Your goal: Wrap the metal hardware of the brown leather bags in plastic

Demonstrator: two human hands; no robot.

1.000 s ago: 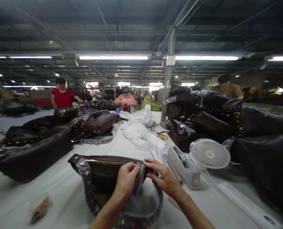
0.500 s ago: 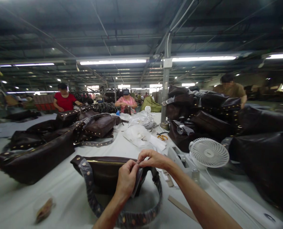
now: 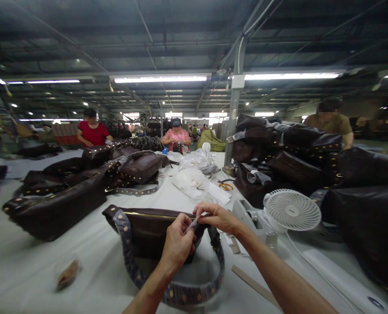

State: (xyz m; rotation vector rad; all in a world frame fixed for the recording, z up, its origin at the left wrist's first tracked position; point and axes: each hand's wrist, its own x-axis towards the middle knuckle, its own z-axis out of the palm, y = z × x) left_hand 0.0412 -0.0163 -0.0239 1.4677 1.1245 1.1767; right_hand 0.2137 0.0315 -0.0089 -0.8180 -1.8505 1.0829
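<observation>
A dark brown leather handbag (image 3: 144, 231) with a gold zipper along its top stands in front of me on the white table. Its studded strap (image 3: 187, 293), wrapped in clear plastic, loops towards me. Over the bag's right end, my left hand (image 3: 177, 237) pinches a small greyish piece of plastic film (image 3: 191, 226). My right hand (image 3: 215, 216) grips the upper end of that film with bent fingers, close to the zipper's end. Both hands are closed and near each other. Fingers hide part of the film and the bag's right corner.
Brown bags (image 3: 56, 209) lie at left, and more are piled at right (image 3: 298, 170). A white fan (image 3: 292, 209) stands beside a tape dispenser (image 3: 251, 218). Orange-handled scissors (image 3: 226, 186), plastic bags (image 3: 190, 181) and a small wrapped brown item (image 3: 68, 274) lie around. Several people work beyond.
The film hung down below my fingers before; now it is bunched up between both hands. My left hand has turned, its fingers curling round the film. The view has shifted slightly.
</observation>
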